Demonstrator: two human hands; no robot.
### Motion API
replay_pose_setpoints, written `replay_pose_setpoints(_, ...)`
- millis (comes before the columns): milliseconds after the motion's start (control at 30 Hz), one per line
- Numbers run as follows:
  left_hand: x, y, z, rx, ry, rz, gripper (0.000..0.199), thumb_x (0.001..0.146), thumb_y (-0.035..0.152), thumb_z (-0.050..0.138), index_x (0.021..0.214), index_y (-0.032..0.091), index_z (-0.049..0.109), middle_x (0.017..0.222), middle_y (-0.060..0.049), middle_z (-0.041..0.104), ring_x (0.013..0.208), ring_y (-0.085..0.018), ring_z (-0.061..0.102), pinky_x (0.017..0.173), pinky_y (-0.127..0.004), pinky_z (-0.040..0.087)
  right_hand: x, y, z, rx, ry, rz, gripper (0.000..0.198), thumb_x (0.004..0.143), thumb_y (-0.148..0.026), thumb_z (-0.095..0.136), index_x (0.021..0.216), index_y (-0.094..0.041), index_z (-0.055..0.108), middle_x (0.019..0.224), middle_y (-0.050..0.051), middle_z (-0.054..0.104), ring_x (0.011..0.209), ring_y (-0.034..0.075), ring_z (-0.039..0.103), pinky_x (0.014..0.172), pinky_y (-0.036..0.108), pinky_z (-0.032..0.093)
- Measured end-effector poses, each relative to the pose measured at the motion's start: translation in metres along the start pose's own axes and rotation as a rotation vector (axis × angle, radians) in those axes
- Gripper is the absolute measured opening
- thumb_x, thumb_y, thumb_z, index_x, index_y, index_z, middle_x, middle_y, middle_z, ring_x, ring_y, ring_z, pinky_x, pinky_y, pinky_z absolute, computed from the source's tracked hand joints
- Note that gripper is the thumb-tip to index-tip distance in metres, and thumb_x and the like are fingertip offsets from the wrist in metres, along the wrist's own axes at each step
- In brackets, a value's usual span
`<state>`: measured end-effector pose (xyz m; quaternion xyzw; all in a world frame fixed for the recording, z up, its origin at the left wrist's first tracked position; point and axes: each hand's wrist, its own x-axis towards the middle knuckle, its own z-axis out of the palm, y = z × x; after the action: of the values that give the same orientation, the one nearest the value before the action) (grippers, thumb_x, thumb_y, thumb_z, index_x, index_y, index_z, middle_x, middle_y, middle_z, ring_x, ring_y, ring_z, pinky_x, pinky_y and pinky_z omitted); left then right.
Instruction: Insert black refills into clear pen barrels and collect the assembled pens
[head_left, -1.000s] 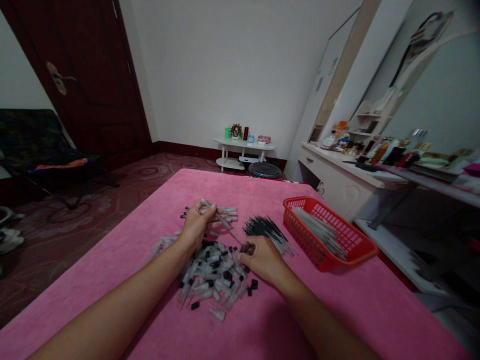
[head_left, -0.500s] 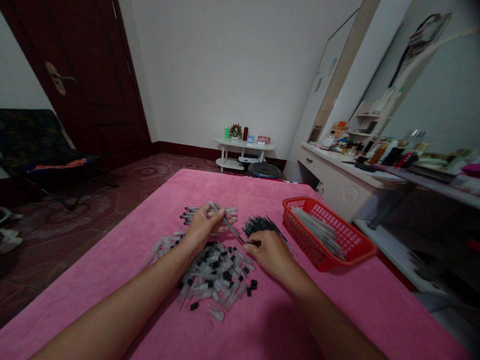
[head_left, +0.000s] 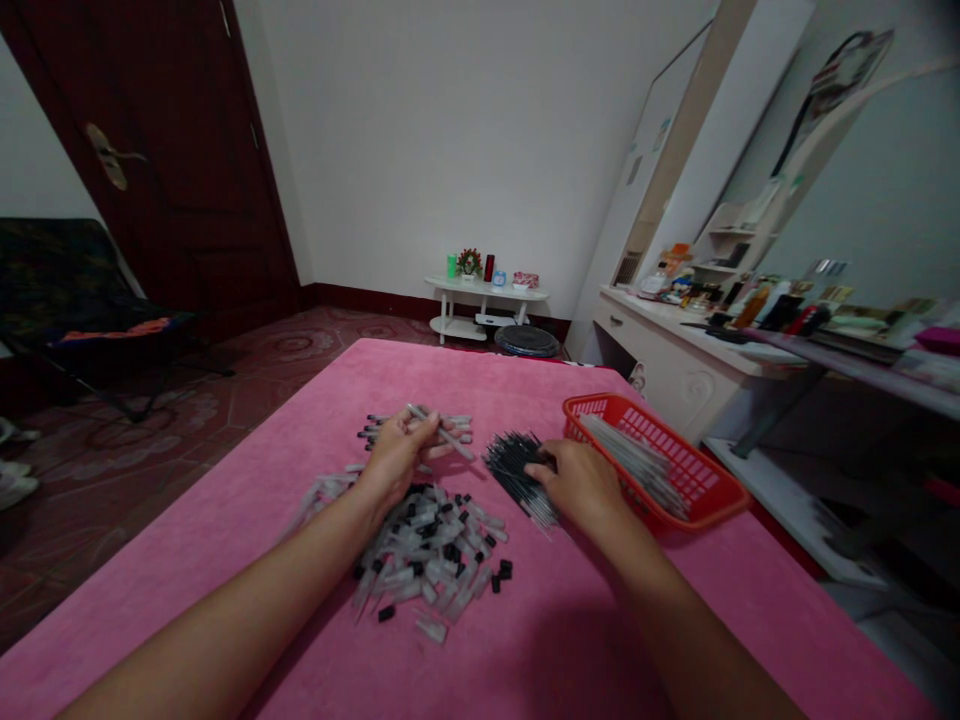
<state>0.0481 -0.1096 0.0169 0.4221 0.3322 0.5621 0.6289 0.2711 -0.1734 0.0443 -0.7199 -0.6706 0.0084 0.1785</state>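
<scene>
My left hand (head_left: 405,448) is closed around a slim greyish pen barrel (head_left: 450,440), which tilts down to the right. Beyond that hand lie several pens (head_left: 373,428) with dark ends, partly hidden by it. My right hand (head_left: 577,475) has its thumb and fingers bent together at the right side of a heap of black-tipped pen refills (head_left: 514,465). Whatever its fingertips pinch is too small to make out. Nearer me is a loose pile of translucent pen caps (head_left: 431,545) mixed with small black plugs (head_left: 501,574).
A red plastic basket (head_left: 720,520) holding a bundle of clear pen barrels (head_left: 637,460) stands right of the refills. Everything lies on a pink cloth (head_left: 585,640) over the table. A dressing table (head_left: 675,345) stands to the right, a folding chair (head_left: 82,300) to the left.
My right hand has moved right, away from the barrel's lower end, to the refill heap. My left hand still holds the barrel, shifted slightly left.
</scene>
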Motion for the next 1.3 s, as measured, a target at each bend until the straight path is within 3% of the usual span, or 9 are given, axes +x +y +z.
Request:
replay_pose_setpoints(167, -0.016, -0.003, 0.017, -0.004, -0.093, -0.040, 0.030, 0.070, 0.030, 0.071, 0.085, 0.015, 0.050, 0.081, -0.006, 0.069, 0.078, -0.020, 0.069, 0.064, -0.027, 0.055, -0.012, -0.027, 0.012, 0.427, -0.045, -0.218, 0.020, 0.078, -0.034, 0.060, 0.092, -0.021, 0.068, 0.081, 0.003, 0.070, 0.068, 0.016, 0.060, 0.060, 0.023, 0.037)
replay_pose_setpoints(367, -0.023, -0.002, 0.025, 0.131, -0.166, -0.016, 0.029, 0.070, 0.036, 0.069, 0.084, 0.015, 0.055, 0.085, -0.007, 0.069, 0.078, -0.020, 0.067, 0.067, -0.029, 0.054, -0.017, -0.034, 0.010, 0.409, -0.022, -0.221, 0.015, 0.075, -0.025, 0.060, 0.087, -0.020, 0.069, 0.079, 0.004, 0.070, 0.069, 0.016, 0.060, 0.060, 0.023, 0.038)
replay_pose_setpoints(500, 0.000, 0.003, 0.002, 0.391, -0.156, 0.111, 0.031, 0.077, 0.042, 0.057, 0.090, 0.014, 0.060, 0.088, -0.009, 0.069, 0.080, -0.021, 0.066, 0.070, -0.032, 0.052, -0.004, -0.009, -0.026, 0.275, 0.069, -0.101, 0.018, 0.075, -0.029, 0.059, 0.086, -0.019, 0.070, 0.079, 0.006, 0.070, 0.070, 0.018, 0.062, 0.061, 0.024, 0.040)
replay_pose_setpoints(633, 0.025, 0.008, -0.035, 0.941, -0.083, 0.349, 0.021, 0.076, 0.033, 0.056, 0.081, 0.016, 0.066, 0.084, -0.007, 0.070, 0.080, -0.021, 0.063, 0.075, -0.031, 0.047, 0.005, 0.032, -0.069, 0.045, 0.181, 0.019, 0.024, 0.077, -0.037, 0.056, 0.087, -0.021, 0.071, 0.085, 0.008, 0.071, 0.074, 0.021, 0.063, 0.061, 0.027, 0.041)
replay_pose_setpoints(767, 0.033, 0.011, -0.055, 1.336, -0.150, 0.342, 0.020, 0.076, 0.027, 0.054, 0.085, 0.018, 0.070, 0.086, -0.007, 0.070, 0.080, -0.022, 0.063, 0.075, -0.031, 0.045, 0.006, 0.072, -0.087, -0.193, 0.136, 0.209, 0.024, 0.072, -0.038, 0.059, 0.085, -0.023, 0.072, 0.079, 0.010, 0.070, 0.070, 0.025, 0.064, 0.055, 0.029, 0.037)
replay_pose_setpoints(900, 0.030, 0.006, -0.056, 1.565, -0.205, 0.373, 0.019, 0.074, 0.023, 0.057, 0.088, 0.021, 0.070, 0.091, -0.007, 0.068, 0.084, -0.021, 0.061, 0.072, -0.029, 0.043, 0.007, 0.090, -0.089, -0.255, 0.102, 0.280, 0.033, 0.071, -0.047, 0.059, 0.088, -0.023, 0.073, 0.081, 0.012, 0.070, 0.068, 0.027, 0.064, 0.051, 0.030, 0.036)
replay_pose_setpoints(1033, 0.024, 0.003, -0.051, 1.743, -0.211, 0.393, 0.016, 0.073, 0.020, 0.058, 0.086, 0.023, 0.068, 0.091, -0.007, 0.065, 0.085, -0.021, 0.058, 0.066, -0.028, 0.041, 0.008, 0.074, -0.085, -0.174, 0.179, 0.224, 0.033, 0.074, -0.047, 0.055, 0.089, -0.023, 0.072, 0.083, 0.011, 0.071, 0.072, 0.027, 0.064, 0.055, 0.030, 0.038)
replay_pose_setpoints(1133, 0.017, 0.009, -0.042, 1.803, -0.202, 0.469, 0.018, 0.079, 0.022, 0.052, 0.087, 0.022, 0.068, 0.088, -0.008, 0.064, 0.088, -0.023, 0.054, 0.066, -0.029, 0.040, 0.007, 0.046, -0.072, 0.031, 0.208, 0.055, 0.027, 0.078, -0.039, 0.053, 0.087, -0.021, 0.071, 0.084, 0.007, 0.071, 0.073, 0.021, 0.063, 0.060, 0.028, 0.041)
replay_pose_setpoints(1300, -0.002, 0.023, -0.013, 1.749, -0.375, 0.672, 0.031, 0.072, 0.009, 0.052, 0.097, 0.021, 0.065, 0.088, -0.007, 0.061, 0.090, -0.022, 0.049, 0.074, -0.033, 0.040, -0.006, -0.008, -0.028, 0.272, 0.068, -0.191, 0.023, 0.076, -0.030, 0.059, 0.093, -0.019, 0.069, 0.085, 0.006, 0.069, 0.074, 0.018, 0.061, 0.066, 0.026, 0.042)
